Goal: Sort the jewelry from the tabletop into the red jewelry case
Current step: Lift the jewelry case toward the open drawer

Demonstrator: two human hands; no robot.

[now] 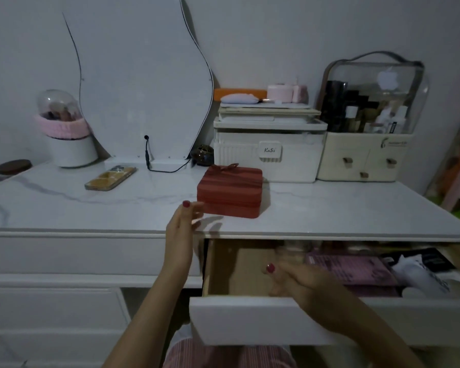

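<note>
The red jewelry case (230,191) lies closed on the white marble tabletop (91,208), a small bow on its lid. My left hand (182,224) hovers just left of the case's front corner, fingers apart and holding nothing. My right hand (298,282) rests on the front panel of an open drawer (276,318) below the tabletop, fingers curled over its edge. No loose jewelry shows on the tabletop.
A phone (110,177) lies left of the case. Behind it stand a curved mirror (144,83), a white storage box (268,152) and a cosmetics organizer (369,123). A brush holder (67,131) stands at back left. The drawer holds a pink box (356,272) and other items.
</note>
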